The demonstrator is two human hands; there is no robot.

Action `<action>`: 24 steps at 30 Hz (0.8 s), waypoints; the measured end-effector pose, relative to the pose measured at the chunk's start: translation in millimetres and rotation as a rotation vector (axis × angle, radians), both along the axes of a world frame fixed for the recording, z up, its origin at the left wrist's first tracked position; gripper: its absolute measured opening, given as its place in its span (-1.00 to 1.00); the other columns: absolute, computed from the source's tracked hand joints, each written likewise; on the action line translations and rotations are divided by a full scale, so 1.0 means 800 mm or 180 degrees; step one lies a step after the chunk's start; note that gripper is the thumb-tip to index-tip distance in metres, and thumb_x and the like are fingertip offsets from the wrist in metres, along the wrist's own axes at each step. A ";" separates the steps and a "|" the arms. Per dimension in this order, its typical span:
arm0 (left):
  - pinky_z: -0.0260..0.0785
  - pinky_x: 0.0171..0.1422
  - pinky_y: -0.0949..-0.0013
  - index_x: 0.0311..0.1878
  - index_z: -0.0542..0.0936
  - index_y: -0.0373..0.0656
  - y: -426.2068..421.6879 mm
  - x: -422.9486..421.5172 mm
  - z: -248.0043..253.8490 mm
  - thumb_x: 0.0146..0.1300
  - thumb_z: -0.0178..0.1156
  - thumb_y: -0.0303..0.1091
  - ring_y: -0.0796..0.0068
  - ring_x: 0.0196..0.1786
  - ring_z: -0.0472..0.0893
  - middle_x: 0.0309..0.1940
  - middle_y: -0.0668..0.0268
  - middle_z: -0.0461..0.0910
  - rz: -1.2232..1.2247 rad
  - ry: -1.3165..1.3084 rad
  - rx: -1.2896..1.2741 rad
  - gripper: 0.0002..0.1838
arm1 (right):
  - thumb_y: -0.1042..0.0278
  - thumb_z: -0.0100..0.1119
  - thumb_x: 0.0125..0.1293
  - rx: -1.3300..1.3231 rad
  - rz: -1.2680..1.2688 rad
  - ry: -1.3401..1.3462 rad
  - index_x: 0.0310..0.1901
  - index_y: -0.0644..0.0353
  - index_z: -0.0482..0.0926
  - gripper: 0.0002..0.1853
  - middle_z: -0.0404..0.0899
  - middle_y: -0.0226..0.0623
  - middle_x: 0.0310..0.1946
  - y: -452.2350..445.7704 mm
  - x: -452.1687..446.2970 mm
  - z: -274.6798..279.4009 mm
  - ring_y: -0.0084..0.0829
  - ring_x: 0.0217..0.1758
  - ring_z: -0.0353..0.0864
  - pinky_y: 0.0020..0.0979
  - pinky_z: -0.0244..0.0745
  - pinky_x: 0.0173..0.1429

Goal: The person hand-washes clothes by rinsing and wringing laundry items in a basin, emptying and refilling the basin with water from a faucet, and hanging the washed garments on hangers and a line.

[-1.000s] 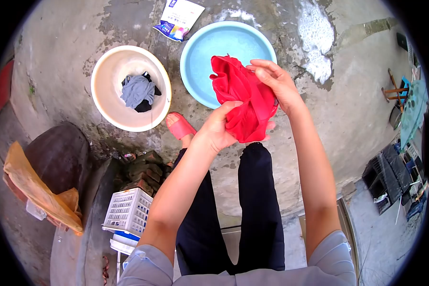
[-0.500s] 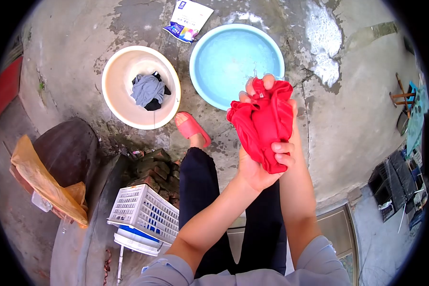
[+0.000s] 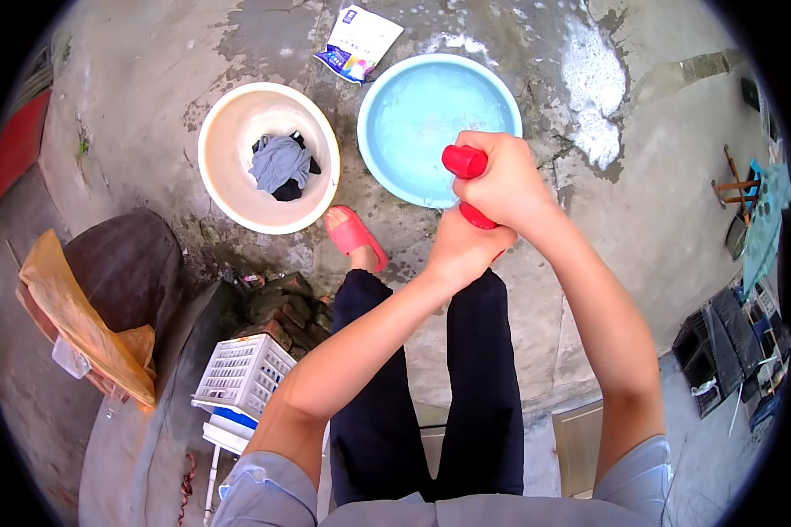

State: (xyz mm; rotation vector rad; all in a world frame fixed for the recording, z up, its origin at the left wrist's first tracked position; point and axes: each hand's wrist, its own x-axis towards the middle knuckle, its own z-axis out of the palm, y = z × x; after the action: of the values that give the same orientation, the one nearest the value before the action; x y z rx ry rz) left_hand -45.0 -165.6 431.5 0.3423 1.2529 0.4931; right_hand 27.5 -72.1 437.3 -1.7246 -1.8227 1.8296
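A red cloth (image 3: 464, 162) is bunched up small inside both fists, with bits of it showing at the top, between the hands and below. My right hand (image 3: 501, 178) is wrapped round its upper part, over the near right rim of the blue basin (image 3: 366, 132). Closed round the lower part, my left hand (image 3: 466, 246) sits just beneath, nearer my knees. The basin holds water. To its left, a cream tub (image 3: 224, 189) contains a grey cloth (image 3: 279, 163) and a black cloth (image 3: 288, 191).
A white and blue packet (image 3: 359, 42) lies behind the basins. Foam (image 3: 593, 88) spreads on the concrete at the right. A white plastic basket (image 3: 242, 376) stands at lower left near broken bricks (image 3: 290, 312) and an orange-brown sheet (image 3: 83, 321). Black crates (image 3: 707, 351) are at far right.
The loose red cloth has been gathered into a tight bundle. My right hand has closed over its top, and my left hand has moved up against it from below.
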 end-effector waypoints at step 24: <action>0.16 -0.41 0.51 0.13 0.35 -0.12 -0.021 -0.021 0.487 0.21 0.07 -0.09 0.60 -0.56 0.31 -0.39 0.36 0.39 0.0982 -0.4575 -0.1007 -0.52 | -0.35 0.39 -0.18 -0.2067 -0.0778 0.5249 0.34 -0.01 0.18 0.06 0.00 -0.10 0.39 -0.040 0.020 0.444 0.09 0.39 0.09 0.17 0.14 0.33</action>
State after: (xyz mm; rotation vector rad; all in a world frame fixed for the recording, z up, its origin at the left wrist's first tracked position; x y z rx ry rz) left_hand -62.0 -182.7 821.5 -0.4596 -0.0514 0.6017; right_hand 43.5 -104.3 792.3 0.0215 -0.3344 2.4275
